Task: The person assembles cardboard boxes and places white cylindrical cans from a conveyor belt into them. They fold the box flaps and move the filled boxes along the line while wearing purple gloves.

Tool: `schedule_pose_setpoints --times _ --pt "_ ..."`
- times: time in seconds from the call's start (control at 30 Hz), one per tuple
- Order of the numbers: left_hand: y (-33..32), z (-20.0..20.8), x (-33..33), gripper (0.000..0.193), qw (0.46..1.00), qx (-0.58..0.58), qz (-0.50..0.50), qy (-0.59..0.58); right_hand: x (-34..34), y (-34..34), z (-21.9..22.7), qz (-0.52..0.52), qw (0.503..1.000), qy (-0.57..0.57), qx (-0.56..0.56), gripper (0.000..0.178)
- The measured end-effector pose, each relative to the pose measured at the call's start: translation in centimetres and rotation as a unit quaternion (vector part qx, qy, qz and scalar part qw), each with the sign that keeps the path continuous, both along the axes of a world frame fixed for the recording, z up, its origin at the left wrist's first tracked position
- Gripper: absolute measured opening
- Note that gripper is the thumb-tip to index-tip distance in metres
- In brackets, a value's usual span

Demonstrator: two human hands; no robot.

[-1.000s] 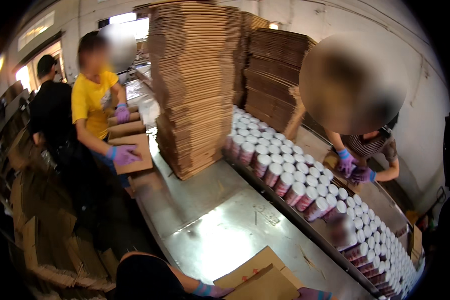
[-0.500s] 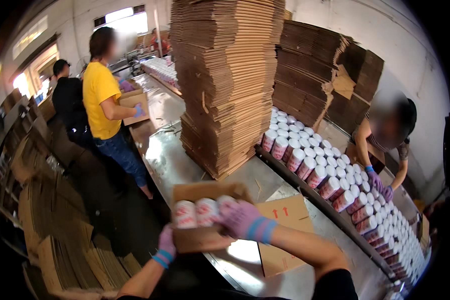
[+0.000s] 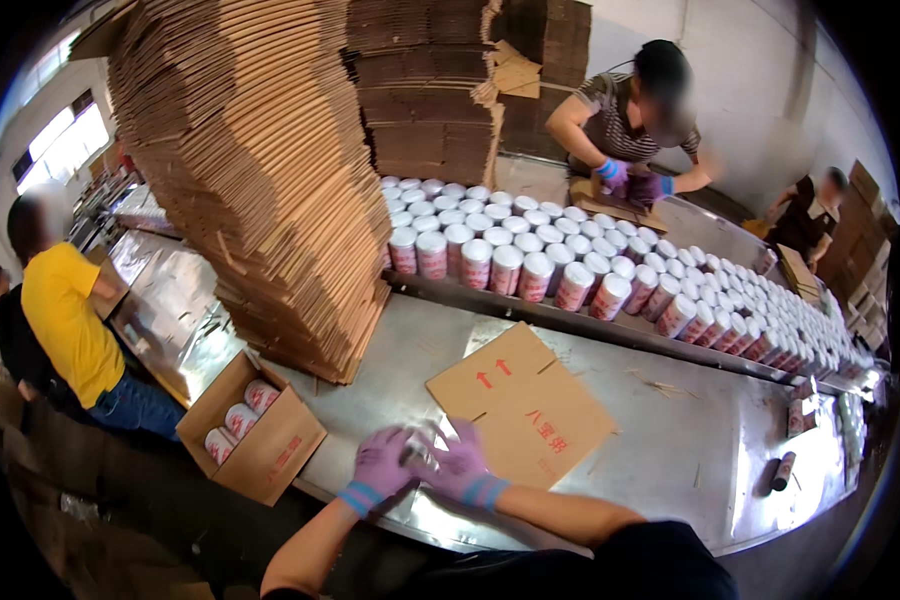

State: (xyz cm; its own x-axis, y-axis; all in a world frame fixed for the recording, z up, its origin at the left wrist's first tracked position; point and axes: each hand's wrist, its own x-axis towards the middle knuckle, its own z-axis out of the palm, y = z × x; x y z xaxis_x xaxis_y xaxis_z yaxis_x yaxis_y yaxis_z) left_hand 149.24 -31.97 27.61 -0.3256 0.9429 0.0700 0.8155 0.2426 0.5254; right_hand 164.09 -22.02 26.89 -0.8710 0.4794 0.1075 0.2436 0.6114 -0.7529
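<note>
Meanwhile, a flattened cardboard carton (image 3: 526,408) printed with red arrows lies on the steel packing table (image 3: 670,450), its near-left corner just beside a worker's two purple-gloved hands. The left hand (image 3: 382,464) and right hand (image 3: 457,467) meet close together at the table's near edge, fingers spread, gripping nothing that can be made out; whether they touch the carton's corner is unclear. The step in hand looks like taking up a fresh flat box, and the next move would call for a grip on its edge to fold it open. Left of the hands, one open carton (image 3: 260,435) hangs off the table's edge with three cans showing inside. Beyond, a dense bed of red-and-white cans (image 3: 570,260), too many to count, runs to the far right. One tall leaning stack of flat cartons (image 3: 260,180) rises at left. Four other people are in view.
</note>
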Motion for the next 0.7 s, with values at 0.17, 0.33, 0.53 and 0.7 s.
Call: schedule_pose_setpoints --times 0.17,0.33,0.53,0.7 --pt "12.3 -2.6 2.0 0.081 0.963 0.020 -0.209 0.169 16.7 0.1 1.0 -0.152 0.914 -0.342 0.159 0.073" --pt "10.3 -5.3 9.2 0.089 0.843 -0.084 -0.474 0.241 28.9 1.4 -0.4 -0.128 0.922 -0.339 0.134 0.061" --pt "9.2 -4.1 11.2 0.059 0.854 -0.045 -0.475 0.206 33.5 2.9 -2.6 -0.155 0.962 -0.173 0.140 0.040" --pt "11.8 -2.0 11.5 0.036 0.900 -0.095 -0.400 0.145 31.4 5.8 -1.9 -0.274 0.955 0.000 -0.114 0.034"
